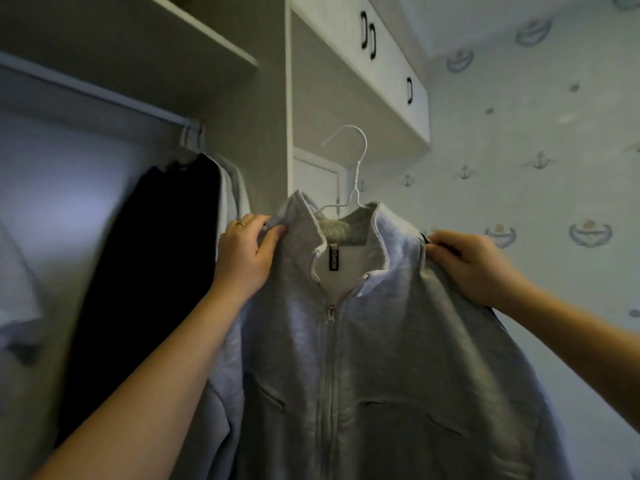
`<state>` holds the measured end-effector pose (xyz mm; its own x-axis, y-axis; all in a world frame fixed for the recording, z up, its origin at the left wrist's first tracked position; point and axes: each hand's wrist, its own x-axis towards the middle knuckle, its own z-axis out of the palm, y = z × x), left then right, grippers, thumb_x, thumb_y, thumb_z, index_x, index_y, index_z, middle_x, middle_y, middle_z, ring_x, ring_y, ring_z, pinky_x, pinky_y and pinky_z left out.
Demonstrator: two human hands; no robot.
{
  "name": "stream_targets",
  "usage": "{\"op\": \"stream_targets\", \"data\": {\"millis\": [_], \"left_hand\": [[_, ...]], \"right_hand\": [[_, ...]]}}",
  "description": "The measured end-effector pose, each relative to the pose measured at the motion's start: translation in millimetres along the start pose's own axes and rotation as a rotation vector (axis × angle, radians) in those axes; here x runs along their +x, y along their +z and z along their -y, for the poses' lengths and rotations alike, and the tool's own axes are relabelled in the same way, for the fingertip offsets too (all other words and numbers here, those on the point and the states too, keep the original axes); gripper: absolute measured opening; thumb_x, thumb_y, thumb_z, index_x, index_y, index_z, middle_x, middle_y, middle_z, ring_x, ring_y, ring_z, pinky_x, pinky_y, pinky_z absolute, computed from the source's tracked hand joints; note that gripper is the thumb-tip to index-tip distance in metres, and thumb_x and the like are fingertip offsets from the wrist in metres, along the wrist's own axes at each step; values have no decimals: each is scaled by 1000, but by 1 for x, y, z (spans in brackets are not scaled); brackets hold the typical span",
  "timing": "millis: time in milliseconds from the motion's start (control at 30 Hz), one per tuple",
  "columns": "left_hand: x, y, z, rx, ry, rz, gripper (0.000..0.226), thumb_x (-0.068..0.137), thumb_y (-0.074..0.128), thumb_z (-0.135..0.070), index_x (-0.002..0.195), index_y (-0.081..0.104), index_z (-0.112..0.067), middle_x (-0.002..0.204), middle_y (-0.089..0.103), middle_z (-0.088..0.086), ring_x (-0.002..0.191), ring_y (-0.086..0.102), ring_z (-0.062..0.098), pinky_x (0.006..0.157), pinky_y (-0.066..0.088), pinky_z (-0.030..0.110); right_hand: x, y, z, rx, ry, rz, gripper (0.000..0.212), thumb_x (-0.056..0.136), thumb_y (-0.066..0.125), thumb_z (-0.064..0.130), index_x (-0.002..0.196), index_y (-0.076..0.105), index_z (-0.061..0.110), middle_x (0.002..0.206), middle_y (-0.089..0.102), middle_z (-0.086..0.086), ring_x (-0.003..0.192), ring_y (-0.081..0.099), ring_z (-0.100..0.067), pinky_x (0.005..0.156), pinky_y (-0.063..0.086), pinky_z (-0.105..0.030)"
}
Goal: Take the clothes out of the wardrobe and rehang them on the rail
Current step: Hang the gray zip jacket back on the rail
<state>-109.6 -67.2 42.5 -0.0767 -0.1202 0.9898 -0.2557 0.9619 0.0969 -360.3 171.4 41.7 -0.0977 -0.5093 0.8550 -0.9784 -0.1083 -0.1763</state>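
Grey zip jacket (363, 358): on a white wire hanger (356, 168), held up in the air in front of the wardrobe side panel (273, 133). It is off the rail (104, 93), and the hook catches on nothing.

Hands: left hand (246, 258) pinches a fold of fabric at the shoulder just beside the collar, thumb against fingers. Right hand (464, 265) grips the opposite shoulder, fingers curled over the seam. Neither touches the hook.

Handling (judgement): thick fleece knit, soft and limp, fairly light. It will likely sag between the two holds and could slip along the thin, smooth wire if tilted. The zip pull (331, 311) sits high, so the front should stay together. For hooking on, take the hanger neck just under the hook with one hand and steady a shoulder with the other. With only the shoulders held, the hook is free to swing.

On the rail: a dark garment (145, 289) and a pale garment (235, 192) just beside it, near the rail's right end.

Not visible or unclear:
- The hanger arms are inside the jacket, so I cannot tell whether the shoulders sit squarely.
- Hem and sleeves are cut off at the frame bottom.
- A dark strip lies under the right fingers; I cannot identify it.
- The neck label (333, 259) is too small to read.
- The left of the wardrobe is blurred.
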Motion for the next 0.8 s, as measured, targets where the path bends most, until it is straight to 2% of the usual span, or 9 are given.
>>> {"op": "stream_targets", "data": {"millis": [67, 167, 300, 467, 533, 600, 667, 733, 800], "left_hand": [[22, -20, 25, 34, 1, -27, 39, 92, 46, -47, 72, 52, -15, 72, 53, 2, 73, 54, 34, 66, 44, 44], [54, -47, 65, 73, 3, -58, 47, 91, 43, -52, 78, 59, -10, 77, 56, 3, 76, 52, 32, 68, 44, 45], [95, -79, 128, 97, -3, -67, 37, 88, 40, -57, 80, 55, -24, 78, 54, -6, 81, 53, 29, 71, 43, 41], [126, -101, 208, 172, -102, -46, 55, 84, 34, -67, 91, 63, -20, 91, 64, 2, 93, 56, 34, 82, 48, 46], [135, -109, 233, 173, -178, -39, 53, 85, 33, -70, 91, 61, -25, 95, 65, 4, 97, 56, 35, 87, 48, 50], [144, -115, 254, 195, -236, -11, 49, 86, 34, -68, 94, 62, -29, 106, 65, 6, 105, 53, 36, 91, 45, 50], [156, -121, 272, 222, -297, 0, 43, 92, 39, -62, 107, 65, -31, 121, 62, 8, 115, 50, 37, 96, 43, 49], [170, -123, 295, 239, -359, 11, 39, 99, 42, -54, 121, 65, -31, 132, 59, 7, 123, 49, 38, 100, 42, 46], [182, -127, 310, 122, -438, 1, 50, 96, 36, -60, 126, 63, -29, 133, 61, 4, 126, 52, 32, 105, 41, 43]], "right_hand": [[27, 14, 22, 40, -9, 10, 20, 96, 59, 22, 77, 64, 18, 67, 64, 2, 68, 56, -12, 66, 42, -25], [71, 35, 55, 107, -39, 41, 22, 97, 57, 22, 76, 65, 21, 68, 64, 6, 67, 57, -7, 69, 46, -31], [128, 75, 101, 201, -51, 83, 24, 97, 57, 24, 77, 69, 20, 70, 67, 3, 67, 58, -6, 70, 47, -31], [187, 134, 143, 258, -43, 85, 24, 94, 60, 24, 79, 70, 9, 81, 67, -15, 70, 56, -12, 75, 50, -37], [209, 157, 157, 256, -41, 59, 27, 94, 59, 26, 80, 68, 5, 82, 65, -18, 70, 55, -14, 70, 48, -35], [230, 179, 170, 255, -37, 20, 32, 93, 59, 29, 78, 65, 1, 72, 60, -17, 66, 50, -15, 63, 42, -32], [252, 199, 183, 284, -28, -16, 35, 93, 60, 28, 73, 61, 0, 62, 52, -8, 62, 45, -14, 58, 36, -30], [273, 218, 197, 317, -22, -35, 35, 93, 60, 26, 74, 60, -4, 62, 48, -5, 61, 42, -13, 57, 33, -30], [291, 237, 211, 348, -23, -37, 35, 92, 60, 24, 76, 61, -7, 64, 49, -6, 62, 43, -14, 57, 34, -30]]}}
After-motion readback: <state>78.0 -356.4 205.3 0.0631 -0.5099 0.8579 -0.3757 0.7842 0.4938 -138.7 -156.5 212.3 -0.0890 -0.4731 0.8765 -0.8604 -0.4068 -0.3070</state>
